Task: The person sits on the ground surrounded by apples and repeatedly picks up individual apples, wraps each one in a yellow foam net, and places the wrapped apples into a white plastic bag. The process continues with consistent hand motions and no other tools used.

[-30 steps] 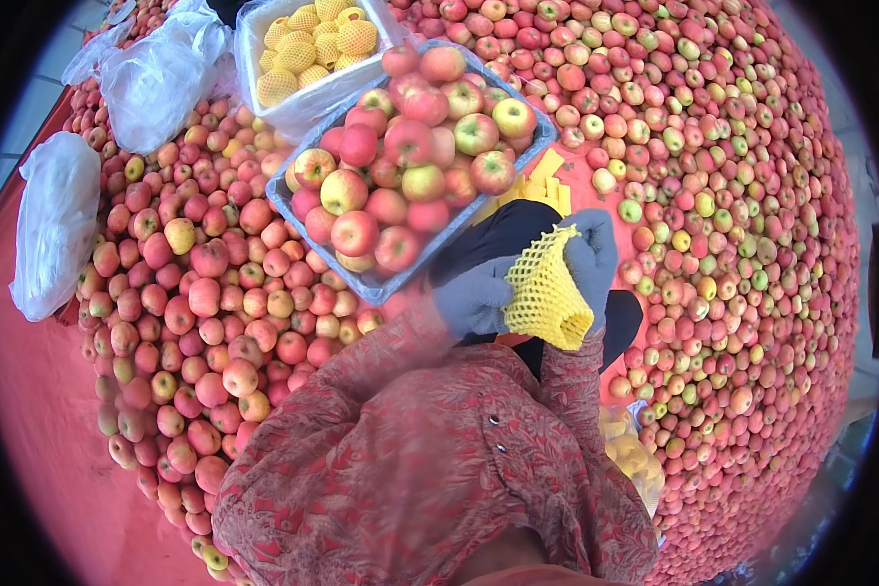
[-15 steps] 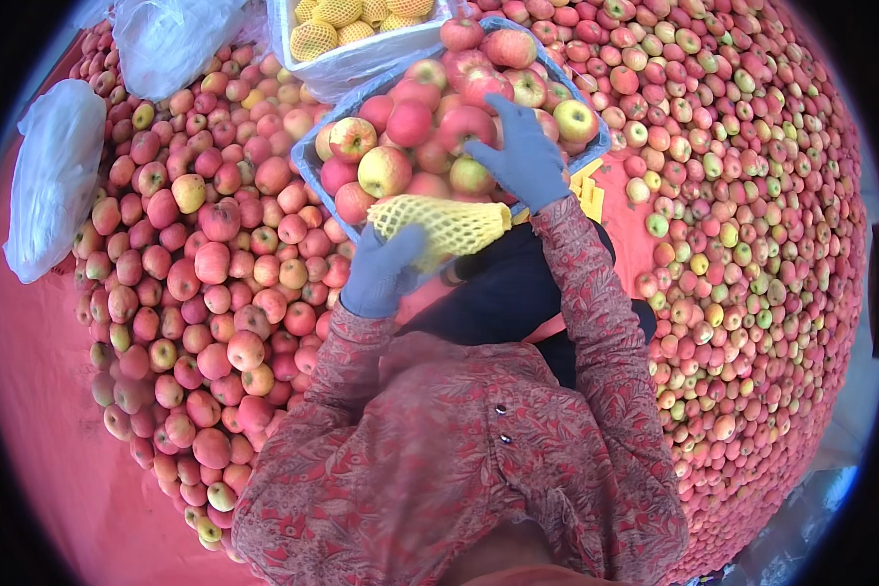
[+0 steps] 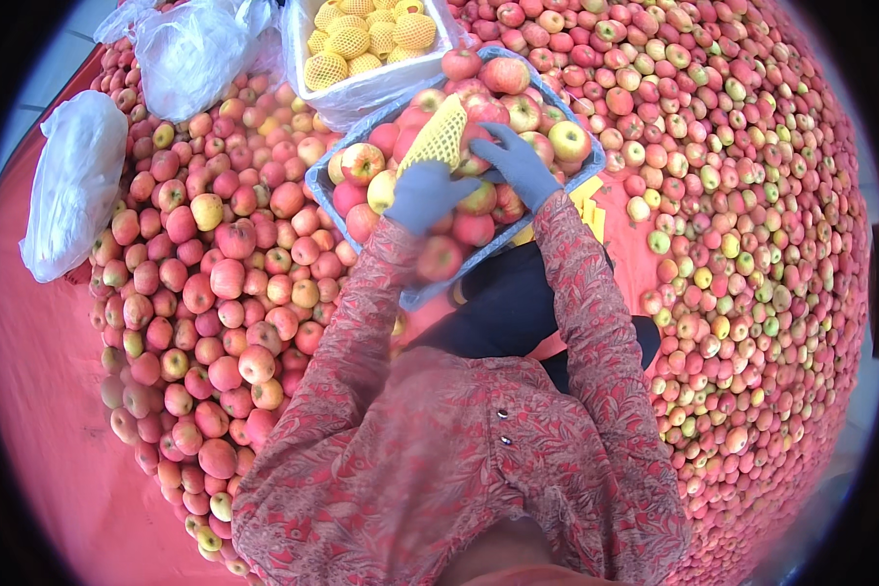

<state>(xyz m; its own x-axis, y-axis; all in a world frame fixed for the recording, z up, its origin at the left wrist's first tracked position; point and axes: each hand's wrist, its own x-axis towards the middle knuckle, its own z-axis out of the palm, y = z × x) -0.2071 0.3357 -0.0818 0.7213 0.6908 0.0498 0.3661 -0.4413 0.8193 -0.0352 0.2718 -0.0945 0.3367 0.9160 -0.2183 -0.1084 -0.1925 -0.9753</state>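
A blue crate heaped with loose apples stands before me. My left hand, in a blue-grey glove, is closed on the lower end of a yellow foam net sleeve, which points up and away over the fruit. My right hand, gloved alike, lies over the right half of the crate. Its fingers and thumb curve round a red apple, partly hidden by the hand and the net. The two hands almost meet above the heap.
Behind the crate, a white lined box holds several yellow-netted fruits. Big heaps of apples spread on both sides over a red sheet. Clear plastic bags lie at the left. Yellow foam nets lie right of the crate.
My left hand has moved up and right over the crate, and the foam net has swung from lying sideways to pointing away. My right hand has shifted slightly down and left, onto an apple.
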